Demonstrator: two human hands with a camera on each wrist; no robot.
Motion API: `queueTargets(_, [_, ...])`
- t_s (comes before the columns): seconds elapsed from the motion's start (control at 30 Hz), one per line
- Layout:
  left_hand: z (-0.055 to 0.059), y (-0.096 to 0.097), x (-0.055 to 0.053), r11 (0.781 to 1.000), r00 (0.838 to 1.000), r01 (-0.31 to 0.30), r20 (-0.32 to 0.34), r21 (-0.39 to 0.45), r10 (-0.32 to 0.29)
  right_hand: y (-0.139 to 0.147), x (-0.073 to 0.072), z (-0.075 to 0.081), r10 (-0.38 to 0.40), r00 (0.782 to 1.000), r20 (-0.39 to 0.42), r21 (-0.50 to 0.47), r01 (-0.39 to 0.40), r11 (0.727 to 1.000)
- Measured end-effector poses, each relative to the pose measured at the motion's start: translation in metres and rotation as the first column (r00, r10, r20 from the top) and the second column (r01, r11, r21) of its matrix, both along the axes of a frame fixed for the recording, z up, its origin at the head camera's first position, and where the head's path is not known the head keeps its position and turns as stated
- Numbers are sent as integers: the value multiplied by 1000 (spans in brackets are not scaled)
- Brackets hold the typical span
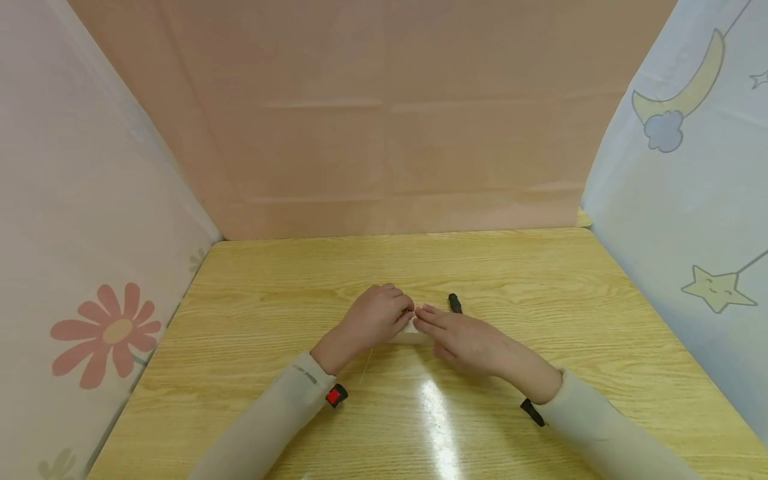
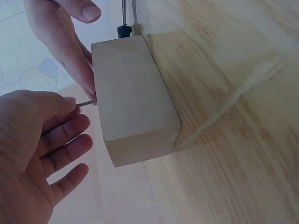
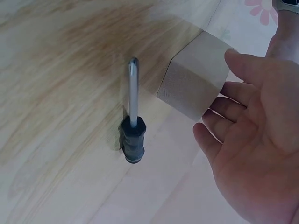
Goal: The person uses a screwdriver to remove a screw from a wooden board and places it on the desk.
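Note:
A pale wooden block [image 1: 411, 339] sits on the table between my two hands. My left hand [image 1: 378, 313] pinches a thin threaded screw [image 2: 86, 103] between thumb and forefinger, its end right at the block's upper face in the left wrist view; the other fingers are loosely bent. My right hand [image 1: 471, 341] rests on the block with fairly straight fingers [image 2: 81, 74], their tips close by the screw. Beside the block, the right wrist view shows a screwdriver [image 3: 133, 112] with a black handle and metal shaft lying on the table.
The wood-grain table [image 1: 270, 280] is bounded by a plain pinkish-brown sheet [image 1: 384, 133] at the back. Printed cloths stand at both sides, one with a flower [image 1: 117, 331], the other with a moon [image 1: 690, 93] and star.

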State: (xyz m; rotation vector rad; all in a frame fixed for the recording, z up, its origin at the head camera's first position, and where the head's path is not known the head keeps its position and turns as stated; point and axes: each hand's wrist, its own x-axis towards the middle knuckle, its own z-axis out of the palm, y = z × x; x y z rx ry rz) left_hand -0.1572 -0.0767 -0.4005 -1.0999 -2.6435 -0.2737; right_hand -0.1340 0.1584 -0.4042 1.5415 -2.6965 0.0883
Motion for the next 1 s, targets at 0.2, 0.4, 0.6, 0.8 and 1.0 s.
queueTargets(0.2, [0, 1, -1, 1000, 1000, 6, 26, -29, -5, 2, -4, 1, 34, 999, 17, -1, -34, 999])
queueTargets(0.4, [2, 2, -2, 998, 999, 5, 51, -62, -1, 4, -11, 1, -15, 981, 193, -44, 23, 999])
queueTargets(0.6, [3, 4, -1, 995, 999, -4, 42, -101, 9, 4, -12, 1, -34, 975, 220, -30, 42, 999])
queueTargets(0.8, [4, 5, 0, 987, 999, -32, -14, -160, 30, 3, -10, 1, -26, 981, 192, -31, 33, 999])
queueTargets(1.0, [2, 5, -2, 975, 999, -3, -45, -224, -8, 3, -10, 2, -34, 982, 184, -18, 38, 999])
